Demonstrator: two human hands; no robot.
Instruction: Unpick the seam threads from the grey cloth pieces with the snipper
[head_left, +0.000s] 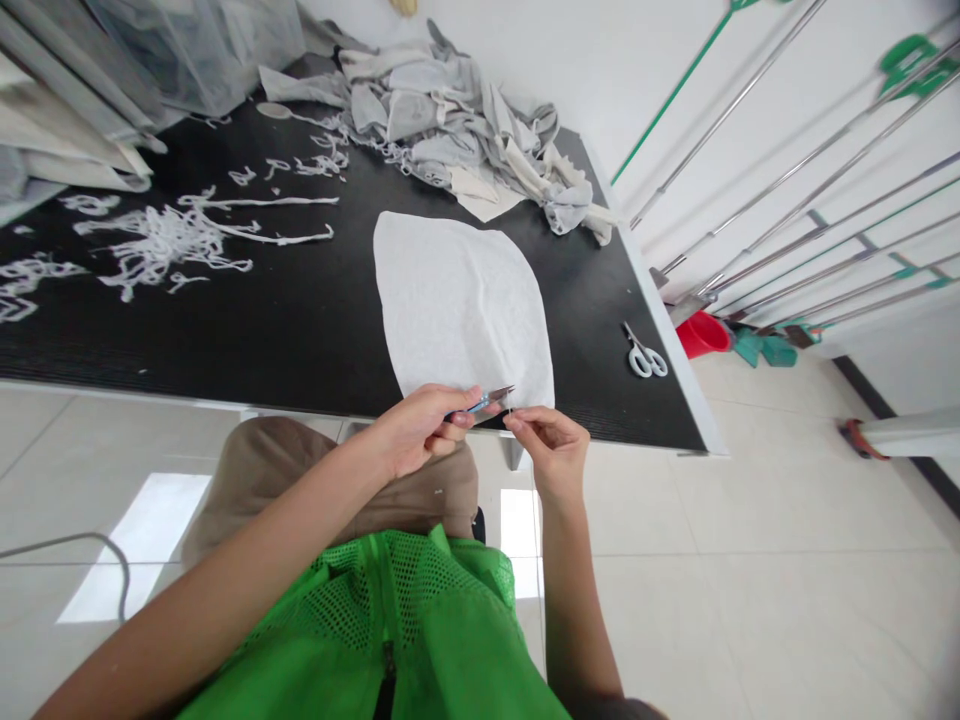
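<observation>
A white piece of cloth (450,300) lies spread on the black tabletop, its near end at the table's front edge. My left hand (427,430) is closed around small thread snips (484,403) with a bluish handle, their metal tips pointing right over the cloth's near edge. Just right of the blades, my right hand (555,450) pinches a thin pale thread (509,408) between thumb and fingertips. Whether the thread is still joined to the cloth is too small to tell.
White-handled scissors (643,355) rest near the table's right side. Heaped grey and white cloths (450,120) are at the back, and a tangle of white strips (169,240) lies left. Long-handled cleaning tools (757,240) and a red bucket (703,334) stand by the wall.
</observation>
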